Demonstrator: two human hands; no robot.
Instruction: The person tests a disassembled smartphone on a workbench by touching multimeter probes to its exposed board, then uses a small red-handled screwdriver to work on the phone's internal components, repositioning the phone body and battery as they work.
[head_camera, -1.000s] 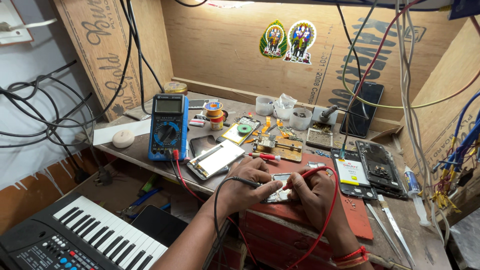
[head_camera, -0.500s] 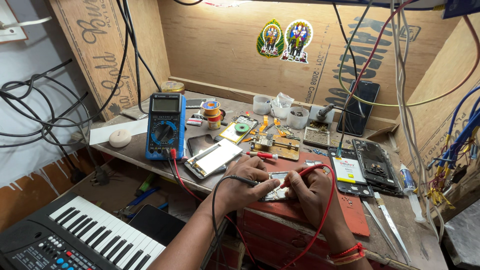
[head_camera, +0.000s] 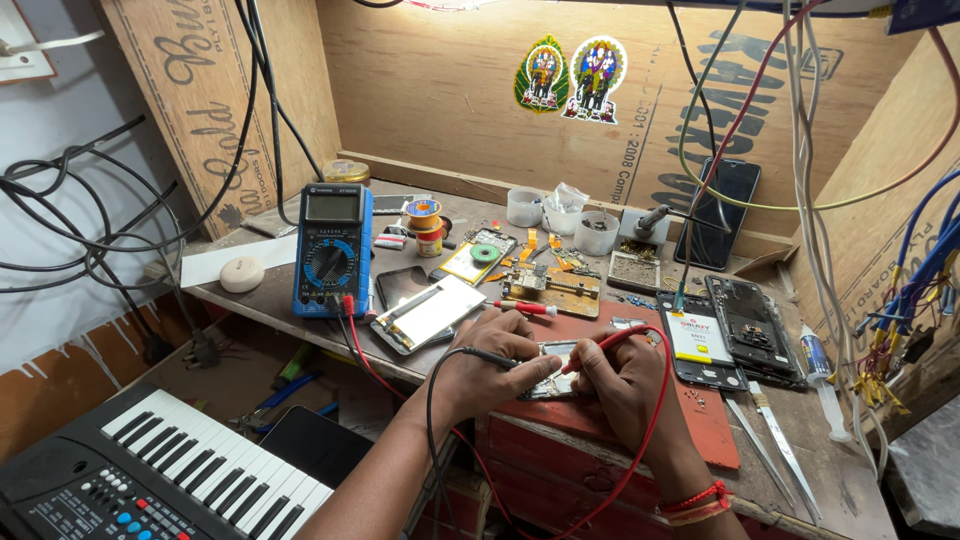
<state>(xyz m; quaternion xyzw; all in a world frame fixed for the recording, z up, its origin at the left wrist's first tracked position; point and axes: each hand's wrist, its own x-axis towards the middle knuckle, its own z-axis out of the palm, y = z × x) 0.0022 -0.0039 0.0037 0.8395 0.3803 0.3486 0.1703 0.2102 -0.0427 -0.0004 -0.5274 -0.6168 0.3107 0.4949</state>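
At the far left a black electronic keyboard with glossy white keys (head_camera: 170, 470) sits below the scuffed wooden workbench (head_camera: 300, 300), on which a blue-cased digital multimeter with a round dial (head_camera: 333, 249) stands tilted, its red and black leads trailing rightward. The left hand (head_camera: 490, 360) pinches the thin black probe (head_camera: 490, 357) between curled fingers, its tip on the small bare circuit board (head_camera: 553, 368) lying on the red rubber mat (head_camera: 640, 420) at the bench's front edge. The right hand (head_camera: 625, 385) grips the slim red probe (head_camera: 600, 347) the same way against that board, and further right lie an opened black phone with a white battery (head_camera: 695, 340) and flat steel tweezers (head_camera: 775, 440).
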